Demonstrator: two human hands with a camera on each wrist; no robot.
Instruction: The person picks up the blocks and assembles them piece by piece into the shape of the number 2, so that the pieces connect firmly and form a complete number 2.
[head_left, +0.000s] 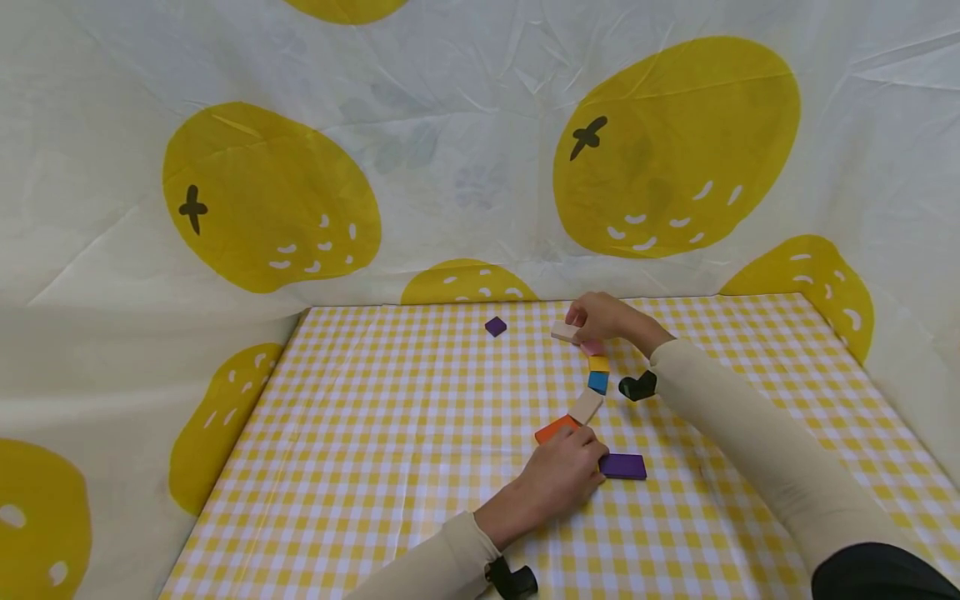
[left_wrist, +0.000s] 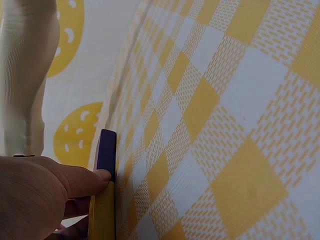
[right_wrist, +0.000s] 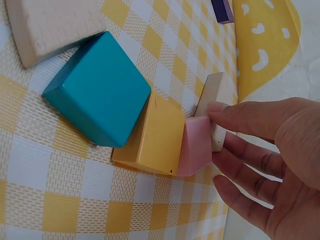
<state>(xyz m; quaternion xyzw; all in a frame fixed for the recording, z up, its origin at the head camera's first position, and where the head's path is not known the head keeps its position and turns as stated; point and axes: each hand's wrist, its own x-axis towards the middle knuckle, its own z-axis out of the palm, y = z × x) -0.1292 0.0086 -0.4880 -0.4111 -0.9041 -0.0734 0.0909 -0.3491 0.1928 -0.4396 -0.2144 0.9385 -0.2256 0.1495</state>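
Note:
At the far end of a curved row of blocks, my right hand [head_left: 606, 317] pinches a pale wooden block [right_wrist: 210, 95] between thumb and fingers, beside a pink block [right_wrist: 197, 145]. Down the row come a yellow block [head_left: 598, 364], a blue block [head_left: 597, 382], another pale wooden block [head_left: 586, 407] and an orange block [head_left: 556, 428]. At the near end, my left hand [head_left: 561, 475] pinches a second yellow block [left_wrist: 101, 212], mostly hidden under the hand in the head view. Its thumb tip lies where that block meets a long purple block [head_left: 623, 467].
A small purple block [head_left: 496, 326] lies apart near the table's back edge. The yellow checked tablecloth [head_left: 360, 433] ends at a hanging cloth [head_left: 465, 192] printed with yellow fruit. Black straps with small devices sit on both wrists.

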